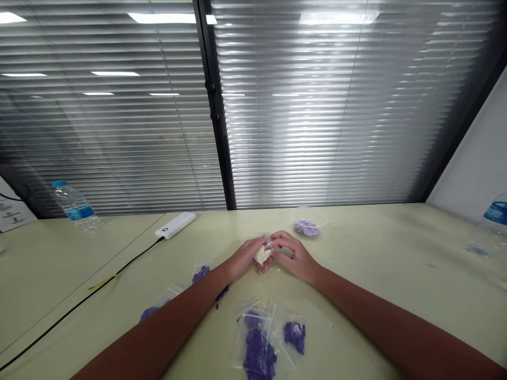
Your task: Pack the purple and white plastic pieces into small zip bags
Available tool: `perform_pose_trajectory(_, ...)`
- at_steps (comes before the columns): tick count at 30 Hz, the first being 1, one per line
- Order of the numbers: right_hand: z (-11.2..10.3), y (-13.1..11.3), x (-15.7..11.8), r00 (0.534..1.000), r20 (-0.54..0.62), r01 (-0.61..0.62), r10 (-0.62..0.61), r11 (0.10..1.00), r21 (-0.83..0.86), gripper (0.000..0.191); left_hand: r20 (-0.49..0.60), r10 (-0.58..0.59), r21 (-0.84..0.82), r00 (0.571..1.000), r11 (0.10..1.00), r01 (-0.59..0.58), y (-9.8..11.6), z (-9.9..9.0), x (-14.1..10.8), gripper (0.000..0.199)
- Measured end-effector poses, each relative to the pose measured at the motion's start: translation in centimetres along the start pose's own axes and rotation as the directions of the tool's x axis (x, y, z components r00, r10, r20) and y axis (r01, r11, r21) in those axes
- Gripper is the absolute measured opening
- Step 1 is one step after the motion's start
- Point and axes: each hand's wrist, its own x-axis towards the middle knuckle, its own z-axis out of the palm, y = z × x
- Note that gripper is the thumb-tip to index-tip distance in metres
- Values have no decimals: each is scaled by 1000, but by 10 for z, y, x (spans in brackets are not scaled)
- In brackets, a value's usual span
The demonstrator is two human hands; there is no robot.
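Both hands meet in the middle of the table over a small clear plastic bag of white pieces [262, 255]. My left hand [245, 258] cups the bag from below and the side. My right hand [295, 256] comes in from the other side, its fingers pinching the bag's upper corner. Just in front of my hands lie several small clear bags of purple pieces, the fullest [258, 348] beside another [294, 336]. Further left, more purple-filled bags [200, 273] lie partly behind my left forearm.
A clear bowl of lilac pieces [308, 222] stands beyond my hands on the pale green table [376, 253]. To the left are a white power bank [175, 225] with a black cable [85, 295] and a water bottle [75, 206]. Another bottle [496, 214] stands far right, before window blinds [317, 105].
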Motion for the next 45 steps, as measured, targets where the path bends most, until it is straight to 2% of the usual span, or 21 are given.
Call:
perform_pose_trajectory(5, -1, 0, -1, 994, 79, -81, 74, 993, 86, 22, 17, -6, -17, 1000, 1000, 6, -2, -1, 1, 62)
perform_pose_trajectory(10, -2, -2, -1, 998, -22, -51, 53, 996, 79, 17, -12, -12, -64, 1000, 998, 11, -10, -4, 4, 66)
perform_pose_trajectory(16, -3, 3, -2, 995, 77, -81, 70, 986, 148, 25, -94, -75, 24, 993, 997, 78, -4, -3, 1, 61)
perform_pose_trajectory(18, -3, 5, -3, 996, 41, -84, 79, 985, 150, 25, -78, -61, -25, 995, 998, 59, -2, -3, 0, 57)
perform_pose_trajectory(20, -2, 7, -3, 993, -45, -99, 106, 987, 129, 25, -67, -32, -76, 997, 997, 27, -3, -3, 1, 46)
perform_pose_trajectory(22, -1, 8, -2, 976, -142, -151, 163, 984, 91, 24, -80, -3, -106, 997, 994, -5, -5, -3, 2, 34)
perform_pose_trajectory(24, 0, 7, -1, 957, -174, -224, 234, 972, 73, 23, -114, 25, -144, 993, 989, -42, -8, -2, 3, 27)
perform_pose_trajectory(28, 0, 4, 2, 939, -75, -322, 335, 936, 145, 30, -179, 62, -215, 982, 971, -100, -8, 2, 3, 22)
perform_pose_trajectory(33, -4, 14, 4, 949, 19, -303, 314, 897, 322, 37, -192, 136, -147, 972, 975, -165, 5, 5, 1, 21)
perform_pose_trajectory(36, -4, 20, 4, 931, 26, -342, 364, 845, 412, 45, -156, 185, -97, 970, 975, -202, 12, 6, 0, 27)
perform_pose_trajectory(39, -5, 17, 6, 900, 75, -397, 430, 736, 548, 55, -121, 188, -65, 975, 978, -197, 13, 6, -1, 35)
perform_pose_trajectory(42, -9, 7, 11, 860, 178, -464, 479, 587, 664, 63, -103, 194, -13, 976, 980, -196, 11, 6, -2, 37)
perform_pose_trajectory(45, -18, -1, 16, 826, 326, -535, 460, 455, 712, 61, -111, 214, 32, 971, 977, -212, 13, 6, -2, 34)
